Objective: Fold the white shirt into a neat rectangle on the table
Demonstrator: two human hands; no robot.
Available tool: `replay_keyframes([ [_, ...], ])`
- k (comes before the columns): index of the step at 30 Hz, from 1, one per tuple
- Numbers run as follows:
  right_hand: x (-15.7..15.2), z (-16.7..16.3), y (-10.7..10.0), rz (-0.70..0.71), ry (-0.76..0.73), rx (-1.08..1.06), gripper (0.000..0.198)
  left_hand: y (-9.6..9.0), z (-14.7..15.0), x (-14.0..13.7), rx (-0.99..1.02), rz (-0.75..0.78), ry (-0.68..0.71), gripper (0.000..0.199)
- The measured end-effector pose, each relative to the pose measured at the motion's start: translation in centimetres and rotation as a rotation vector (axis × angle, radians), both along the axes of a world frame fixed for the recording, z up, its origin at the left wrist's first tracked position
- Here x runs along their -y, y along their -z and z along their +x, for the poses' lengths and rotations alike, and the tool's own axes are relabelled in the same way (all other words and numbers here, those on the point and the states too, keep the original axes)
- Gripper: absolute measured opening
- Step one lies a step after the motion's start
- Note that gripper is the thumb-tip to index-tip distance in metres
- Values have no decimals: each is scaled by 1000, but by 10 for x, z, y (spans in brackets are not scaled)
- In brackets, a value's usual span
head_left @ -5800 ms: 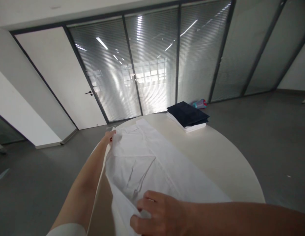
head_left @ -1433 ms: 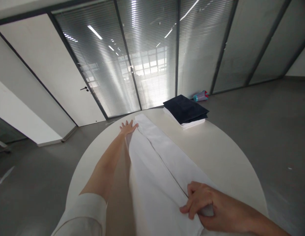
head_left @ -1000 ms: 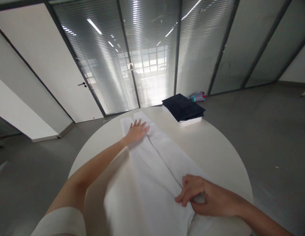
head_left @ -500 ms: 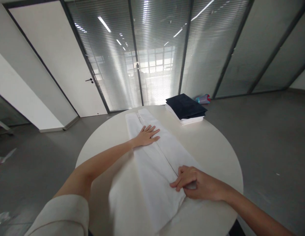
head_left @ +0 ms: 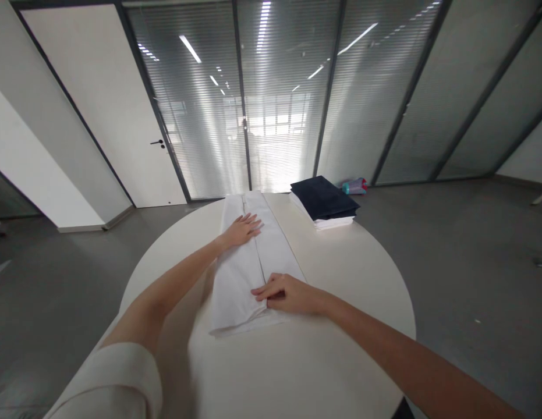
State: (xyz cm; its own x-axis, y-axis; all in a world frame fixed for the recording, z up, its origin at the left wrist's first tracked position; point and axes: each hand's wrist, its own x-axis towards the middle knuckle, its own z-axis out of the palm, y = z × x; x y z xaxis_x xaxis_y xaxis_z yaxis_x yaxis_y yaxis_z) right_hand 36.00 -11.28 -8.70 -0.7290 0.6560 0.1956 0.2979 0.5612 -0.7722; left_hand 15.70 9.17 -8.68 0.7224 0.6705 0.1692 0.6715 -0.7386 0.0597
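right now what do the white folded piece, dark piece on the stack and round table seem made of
White folded piece: matte fabric, perhaps cotton, judging by soft creases. Dark piece: probably matte cloth, with layered edges and no shine; weave too small to tell. Round table: smooth, perhaps laminate; its pale top shows no grain.

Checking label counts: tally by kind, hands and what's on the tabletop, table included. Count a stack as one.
Left hand and right hand: 2
White cloth touched by the hands: 1
Stack, navy over white: 1
Round table: 1
Total: 5
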Motion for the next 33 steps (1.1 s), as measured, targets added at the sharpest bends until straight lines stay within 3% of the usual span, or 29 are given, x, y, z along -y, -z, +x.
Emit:
replay_keyframes([
  [4,14,11,-22,-116,-57,81,38,-5,-5,68,33,-154,228,62],
  [6,16,16,-37,-171,-49,99,37,-8,-13,108,31,-208,272,62],
  [9,4,20,-58,-109,109,-16,42,-9,-24,161,34,-220,329,65],
  [12,-22,15,-67,8,297,-70,47,-7,-25,194,38,-220,416,69],
  [15,-51,-3,-59,167,336,11,48,-2,-22,204,45,-218,463,71],
  [19,-72,-31,-27,378,271,245,54,1,-21,203,52,-196,481,76],
  [24,-67,-43,3,438,211,538,54,4,-22,210,95,-146,516,91],
  [29,-58,-42,3,456,186,570,55,10,-22,221,119,-127,547,99],
  [33,-57,-42,4,453,203,555,54,8,-22,223,151,-137,523,90],
])
